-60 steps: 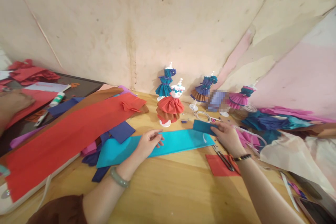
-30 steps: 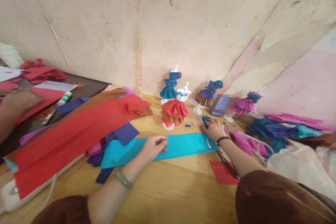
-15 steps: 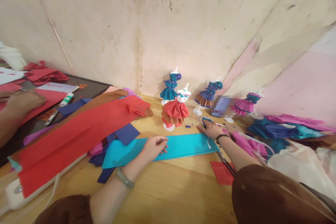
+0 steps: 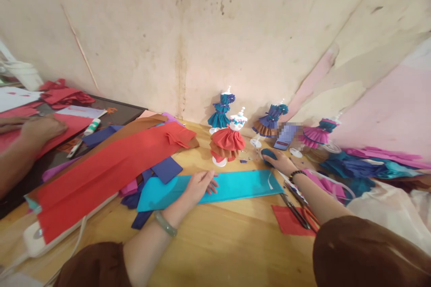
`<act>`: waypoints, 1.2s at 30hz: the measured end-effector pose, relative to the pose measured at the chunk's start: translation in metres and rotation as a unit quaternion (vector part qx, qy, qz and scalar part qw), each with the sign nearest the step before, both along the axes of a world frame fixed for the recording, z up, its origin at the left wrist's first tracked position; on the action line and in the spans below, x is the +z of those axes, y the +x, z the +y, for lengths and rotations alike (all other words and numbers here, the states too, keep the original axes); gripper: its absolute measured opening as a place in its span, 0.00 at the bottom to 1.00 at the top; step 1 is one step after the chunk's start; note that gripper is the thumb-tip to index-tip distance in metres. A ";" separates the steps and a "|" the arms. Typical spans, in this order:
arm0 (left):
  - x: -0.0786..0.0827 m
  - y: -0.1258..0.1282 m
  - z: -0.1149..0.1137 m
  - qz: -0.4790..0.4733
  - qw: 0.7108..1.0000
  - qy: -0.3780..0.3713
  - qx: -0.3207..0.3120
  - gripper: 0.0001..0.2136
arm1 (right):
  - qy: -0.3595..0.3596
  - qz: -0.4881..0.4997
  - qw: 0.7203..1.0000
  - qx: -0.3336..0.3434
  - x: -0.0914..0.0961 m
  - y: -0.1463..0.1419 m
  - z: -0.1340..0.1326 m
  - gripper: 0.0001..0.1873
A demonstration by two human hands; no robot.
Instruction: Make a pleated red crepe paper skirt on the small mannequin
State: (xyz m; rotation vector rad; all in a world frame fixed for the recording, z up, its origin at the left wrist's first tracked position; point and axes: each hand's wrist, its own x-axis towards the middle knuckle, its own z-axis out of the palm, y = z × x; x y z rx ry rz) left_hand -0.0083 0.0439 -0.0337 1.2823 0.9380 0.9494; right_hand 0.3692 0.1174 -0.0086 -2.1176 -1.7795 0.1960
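Note:
A turquoise fabric strip [image 4: 235, 186] lies lengthwise across the table in front of me. My left hand [image 4: 201, 187] hovers over or rests on its middle, fingers loosely apart, with nothing visible in them. Beyond the strip's right end, my right hand [image 4: 284, 164] has its fingers around a small rounded dark teal thing [image 4: 269, 156], whose kind I cannot make out. A thin white strand [image 4: 270, 182] lies on the turquoise fabric near that end. Just below my right wrist are dark metal tweezers or blades [image 4: 296, 213] and orange-handled scissors [image 4: 310, 219], partly over a red fabric piece [image 4: 284, 222].
Small dress forms in ruffled dresses, one with a red skirt [image 4: 227, 143], stand at the back by a phone [image 4: 285, 136]. A long red cloth [image 4: 111, 166] covers a white power strip [image 4: 33, 237] at left. Another person's hand [image 4: 43, 130] works on red fabric.
My right hand has drawn its fingers round the dark teal thing, which now shows more. The fingers of my left hand have spread from a pinch. The view has shifted slightly left.

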 end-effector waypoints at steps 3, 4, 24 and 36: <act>0.001 0.000 0.000 -0.047 0.998 -0.018 0.025 0.32 | 0.030 0.042 0.999 0.001 0.006 -0.001 -0.010 0.31; 0.001 0.000 0.000 -0.061 0.997 -0.024 0.035 0.33 | 0.043 0.055 0.998 0.004 0.008 -0.003 -0.014 0.33; 0.015 -0.004 0.005 -0.109 0.983 -0.073 0.128 0.34 | 0.223 0.333 0.894 0.201 0.141 -0.170 0.004 0.33; 0.019 -0.005 0.002 -0.109 0.982 -0.056 0.143 0.31 | 0.242 0.284 0.912 0.170 0.167 -0.151 -0.013 0.25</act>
